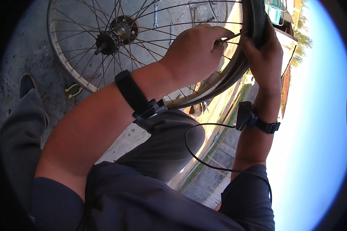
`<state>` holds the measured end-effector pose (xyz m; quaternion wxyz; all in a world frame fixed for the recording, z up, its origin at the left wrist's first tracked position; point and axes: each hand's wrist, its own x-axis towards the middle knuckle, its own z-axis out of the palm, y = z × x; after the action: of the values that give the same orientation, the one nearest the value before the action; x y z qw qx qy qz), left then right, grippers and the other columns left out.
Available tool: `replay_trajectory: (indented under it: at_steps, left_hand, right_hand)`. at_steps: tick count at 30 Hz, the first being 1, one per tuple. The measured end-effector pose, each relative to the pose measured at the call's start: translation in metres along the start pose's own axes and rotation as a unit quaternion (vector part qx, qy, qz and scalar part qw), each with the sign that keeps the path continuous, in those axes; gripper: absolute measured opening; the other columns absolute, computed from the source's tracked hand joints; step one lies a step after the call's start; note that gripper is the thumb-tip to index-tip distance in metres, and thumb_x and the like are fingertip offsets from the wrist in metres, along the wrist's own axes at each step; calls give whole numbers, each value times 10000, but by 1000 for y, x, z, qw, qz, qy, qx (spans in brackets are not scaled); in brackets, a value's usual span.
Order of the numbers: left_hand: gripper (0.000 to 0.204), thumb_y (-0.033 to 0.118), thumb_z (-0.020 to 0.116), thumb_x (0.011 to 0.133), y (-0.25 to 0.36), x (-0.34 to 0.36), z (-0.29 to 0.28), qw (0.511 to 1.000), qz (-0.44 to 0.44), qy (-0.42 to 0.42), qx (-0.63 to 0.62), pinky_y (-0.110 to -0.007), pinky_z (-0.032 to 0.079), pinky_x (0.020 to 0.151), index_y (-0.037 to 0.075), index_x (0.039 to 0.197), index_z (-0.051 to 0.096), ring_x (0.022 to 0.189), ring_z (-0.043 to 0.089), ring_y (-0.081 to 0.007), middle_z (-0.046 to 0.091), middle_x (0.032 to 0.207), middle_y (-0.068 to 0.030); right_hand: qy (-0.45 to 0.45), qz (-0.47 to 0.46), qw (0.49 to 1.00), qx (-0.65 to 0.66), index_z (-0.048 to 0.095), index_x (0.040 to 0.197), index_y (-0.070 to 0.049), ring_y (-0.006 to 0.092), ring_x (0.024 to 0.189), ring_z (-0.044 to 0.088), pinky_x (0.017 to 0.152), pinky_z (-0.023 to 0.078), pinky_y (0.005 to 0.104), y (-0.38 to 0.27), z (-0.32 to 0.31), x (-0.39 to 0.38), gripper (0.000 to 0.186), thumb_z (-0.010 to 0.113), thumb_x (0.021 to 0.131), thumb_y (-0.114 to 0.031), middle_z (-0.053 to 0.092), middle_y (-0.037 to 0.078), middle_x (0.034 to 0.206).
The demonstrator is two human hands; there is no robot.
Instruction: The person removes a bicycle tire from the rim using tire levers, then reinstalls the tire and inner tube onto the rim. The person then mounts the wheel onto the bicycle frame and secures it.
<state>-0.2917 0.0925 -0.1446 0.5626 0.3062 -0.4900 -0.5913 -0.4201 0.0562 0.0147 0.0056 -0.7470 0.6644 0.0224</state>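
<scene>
A spoked bicycle wheel (53, 42) with a rusty hub stands in front of me, its rim and spokes worn. A black tyre (254, 23) shows along the right side of the rim. My left hand (198, 54) reaches across the spokes. Its thumb and forefinger pinch a thin dark stem (232, 37) at the inner side of the rim; whether it is a valve stem I cannot tell. My right hand (266, 61) is closed around the tyre from the outer side, thumb on the near face and fingers partly hidden behind.
On the concrete floor lie yellow-handled pliers (74, 91) and two spanners, one of them a metal spanner (155, 16) beyond the spokes. My bent knee (191, 133) is below the wheel. A black cable (196, 156) loops from the device on my right wrist.
</scene>
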Motion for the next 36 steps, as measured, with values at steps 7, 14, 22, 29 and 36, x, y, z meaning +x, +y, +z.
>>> replay_trajectory:
  at_steps: [7,14,22,29,36]
  left_hand:
    - [275,69,619,991,-2,-5,0,1000,0,10,-3,-330,535,768,1,1249,686,824,683,-217,709,980,-157]
    - [268,74,641,990,1,3,-2,1000,-1,-10,-11,-316,525,749,6,1244,693,794,654,-174,716,927,-125]
    - [260,75,673,975,16,12,-16,999,42,-13,-22,-305,518,713,13,1225,704,754,625,-153,703,885,-106]
    - [248,67,677,964,29,15,-17,999,42,-19,21,-322,528,732,6,1203,706,783,674,-217,725,946,-155]
    - [308,26,655,944,63,11,-38,994,8,-83,67,-334,521,707,-6,1249,672,757,661,-216,691,874,-149]
  right_hand:
    - [7,8,1000,-18,503,1491,11,143,941,675,859,558,313,0,-1,-5,690,743,866,-158,733,121,1096]
    - [15,-17,1000,6,515,1476,12,131,963,667,869,552,303,-2,-5,-8,654,737,872,-103,727,102,1130]
    - [112,36,986,122,632,1296,9,154,780,665,770,556,306,-15,6,-19,521,749,806,-124,740,100,913]
    - [129,89,983,94,656,1226,5,145,784,678,767,556,304,-28,6,-26,466,754,796,-143,742,96,906]
    - [97,103,984,109,656,1239,-18,287,808,703,785,557,387,-32,0,-28,499,740,779,-193,719,162,890]
